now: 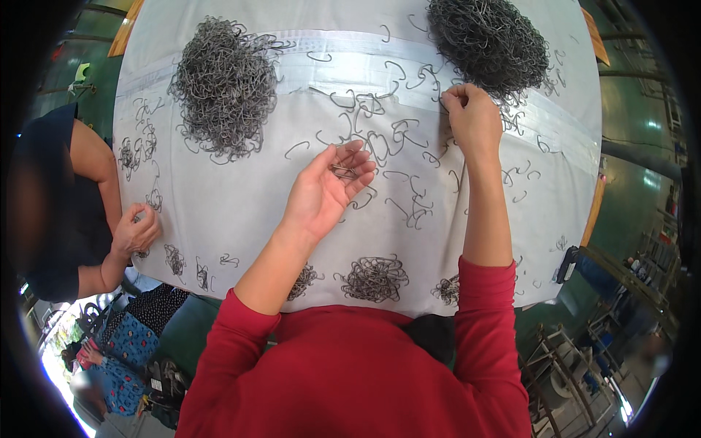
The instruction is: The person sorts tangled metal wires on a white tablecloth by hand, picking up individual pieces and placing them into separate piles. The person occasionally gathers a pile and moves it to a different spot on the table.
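Observation:
My left hand [325, 186] is palm up over the middle of the table, fingers curled around several thin metal hooks [343, 172]. To the right and farther away, my right hand [473, 120] points down with thumb and fingertips pinched together. What it pinches, if anything, is too small to make out. Close beyond it rises a large heap of dark wire hooks [489, 44]. Loose curved hooks [398, 139] lie scattered between my two hands. A second big heap of hooks [226, 91] stands at the far left.
Small hook piles, one of them a round pile [376, 278], line the near edge of the white-covered table [219, 197]. At the left edge another person's hand [136, 230] touches small hooks. A dark box-shaped object [567, 264] sits at the right edge.

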